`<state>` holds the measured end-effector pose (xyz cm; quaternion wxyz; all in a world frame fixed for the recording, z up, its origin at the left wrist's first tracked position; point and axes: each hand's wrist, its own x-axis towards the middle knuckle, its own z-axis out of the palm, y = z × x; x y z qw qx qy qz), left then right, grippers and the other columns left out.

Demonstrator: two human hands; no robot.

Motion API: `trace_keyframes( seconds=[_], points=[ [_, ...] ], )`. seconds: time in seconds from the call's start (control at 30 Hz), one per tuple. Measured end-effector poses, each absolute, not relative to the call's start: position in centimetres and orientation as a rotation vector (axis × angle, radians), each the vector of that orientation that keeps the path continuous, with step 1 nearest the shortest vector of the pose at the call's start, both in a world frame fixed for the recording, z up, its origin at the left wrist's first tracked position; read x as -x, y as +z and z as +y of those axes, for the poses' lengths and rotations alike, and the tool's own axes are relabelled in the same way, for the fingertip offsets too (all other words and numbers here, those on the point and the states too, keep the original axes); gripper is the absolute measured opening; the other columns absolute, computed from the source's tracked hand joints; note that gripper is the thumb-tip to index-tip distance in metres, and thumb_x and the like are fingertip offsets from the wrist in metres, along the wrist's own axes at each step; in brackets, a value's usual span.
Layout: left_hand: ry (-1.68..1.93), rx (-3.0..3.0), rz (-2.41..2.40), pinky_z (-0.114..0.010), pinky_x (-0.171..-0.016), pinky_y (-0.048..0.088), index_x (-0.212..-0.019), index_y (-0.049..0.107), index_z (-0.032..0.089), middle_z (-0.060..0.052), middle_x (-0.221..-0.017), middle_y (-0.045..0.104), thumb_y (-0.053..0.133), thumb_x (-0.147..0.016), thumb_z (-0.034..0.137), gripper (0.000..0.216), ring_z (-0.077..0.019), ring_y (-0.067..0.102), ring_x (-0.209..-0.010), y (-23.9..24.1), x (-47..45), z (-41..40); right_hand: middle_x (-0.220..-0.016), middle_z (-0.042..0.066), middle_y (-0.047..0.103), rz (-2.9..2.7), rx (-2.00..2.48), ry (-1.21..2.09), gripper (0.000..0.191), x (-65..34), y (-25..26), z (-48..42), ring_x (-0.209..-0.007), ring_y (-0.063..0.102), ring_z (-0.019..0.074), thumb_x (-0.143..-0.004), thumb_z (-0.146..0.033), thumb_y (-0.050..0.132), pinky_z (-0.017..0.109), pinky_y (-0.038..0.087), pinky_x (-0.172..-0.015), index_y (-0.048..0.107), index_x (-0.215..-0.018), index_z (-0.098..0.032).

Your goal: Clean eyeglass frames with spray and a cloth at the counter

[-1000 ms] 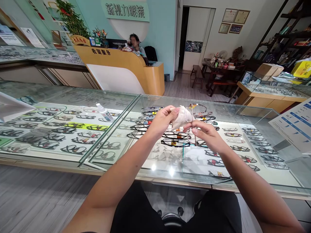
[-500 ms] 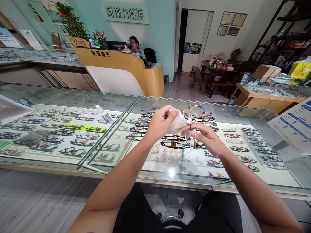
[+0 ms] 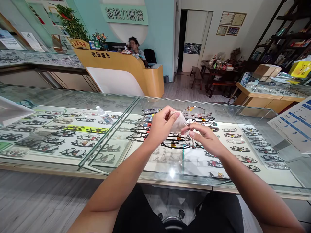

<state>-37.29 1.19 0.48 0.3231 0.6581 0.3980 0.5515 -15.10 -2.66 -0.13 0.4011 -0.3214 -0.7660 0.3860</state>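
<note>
Above the glass counter, my left hand (image 3: pixel 162 124) pinches a pale cleaning cloth (image 3: pixel 177 122) between thumb and fingers. The cloth lies against or just beside the left side of a pair of eyeglasses (image 3: pixel 190 113); exact contact is hard to make out. My right hand (image 3: pixel 206 137) grips these thin-rimmed glasses near the middle of the frame, with thumb and fingers closed. The glasses are turned so that one lens is up and the other down. Below both hands, several dark-framed glasses (image 3: pixel 175 144) lie in a cluster, partly hidden by my hands.
A white spray bottle (image 3: pixel 104 115) stands on the glass display counter (image 3: pixel 160 176), left of my hands. Rows of glasses fill the case. A printed sheet (image 3: pixel 293 124) stands at the right. Behind, a person (image 3: pixel 139 51) sits at a wooden reception desk (image 3: pixel 153 77).
My left hand and the cloth have shifted very slightly by the glasses. My right hand keeps its hold, nearly still.
</note>
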Motion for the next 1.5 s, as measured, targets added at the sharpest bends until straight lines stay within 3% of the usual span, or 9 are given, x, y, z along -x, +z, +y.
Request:
trace_keyframes(
  seconds=[0.3,0.5,0.9,1.17,1.33,1.5],
  points=[
    [1.628,-1.897,1.179,-0.028,-0.066,0.041,-0.095,0.069,0.021,0.001,-0.079,0.07,0.066,-0.106,0.048,0.03,-0.0142,0.059,-0.069,0.4,37.2,0.7,-0.113,0.004,0.079,-1.961,0.783,0.99,0.03,15.3,0.0,-3.0,-0.11,0.069,0.0234,-0.112,-0.049,0.06,0.039,0.048,-0.105,0.081,-0.12,-0.028],
    [1.542,-1.736,1.078,-0.026,-0.066,0.045,-0.093,0.067,0.021,0.001,-0.08,0.069,0.069,-0.103,0.05,0.032,-0.0146,0.062,-0.071,0.2,37.1,1.0,-0.113,0.004,0.079,-1.951,0.792,0.992,0.028,15.5,0.1,-3.1,-0.111,0.069,0.0234,-0.112,-0.047,0.06,0.039,0.048,-0.106,0.08,-0.119,-0.028],
    [1.396,-1.531,0.965,-0.023,-0.057,0.038,-0.082,0.059,0.02,0.004,-0.068,0.057,0.082,-0.088,0.064,0.05,-0.0113,0.051,-0.062,1.0,36.8,1.0,-0.115,0.006,0.08,-1.932,0.854,0.932,0.029,15.7,-0.6,-2.6,-0.112,0.069,0.024,-0.111,-0.047,0.061,0.039,0.048,-0.104,0.079,-0.115,-0.024],
    [1.245,-1.319,0.754,-0.027,-0.075,0.054,-0.09,0.073,0.019,-0.002,-0.086,0.072,0.08,-0.087,0.059,0.041,-0.0152,0.065,-0.077,0.7,36.8,1.8,-0.117,0.005,0.08,-1.921,0.791,1.016,0.029,15.6,-0.6,-2.4,-0.115,0.071,0.0242,-0.112,-0.047,0.06,0.039,0.049,-0.108,0.079,-0.113,-0.025],
    [1.269,-1.389,0.778,-0.025,-0.073,0.051,-0.096,0.076,0.018,-0.003,-0.092,0.075,0.088,-0.084,0.048,0.034,-0.0139,0.064,-0.079,0.7,36.8,1.7,-0.115,0.005,0.079,-1.893,0.78,1.117,0.032,15.6,-0.3,-2.6,-0.115,0.071,0.0254,-0.111,-0.05,0.06,0.04,0.05,-0.105,0.081,-0.118,-0.027],
    [1.285,-1.29,0.713,-0.022,-0.066,0.05,-0.095,0.065,0.019,0.002,-0.084,0.07,0.098,-0.076,0.051,0.05,-0.0091,0.061,-0.068,0.4,36.1,1.2,-0.112,0.005,0.079,-1.873,0.776,1.183,0.032,15.7,-0.4,-2.7,-0.11,0.07,0.0244,-0.111,-0.051,0.06,0.038,0.051,-0.102,0.081,-0.117,-0.027]
  ],
)
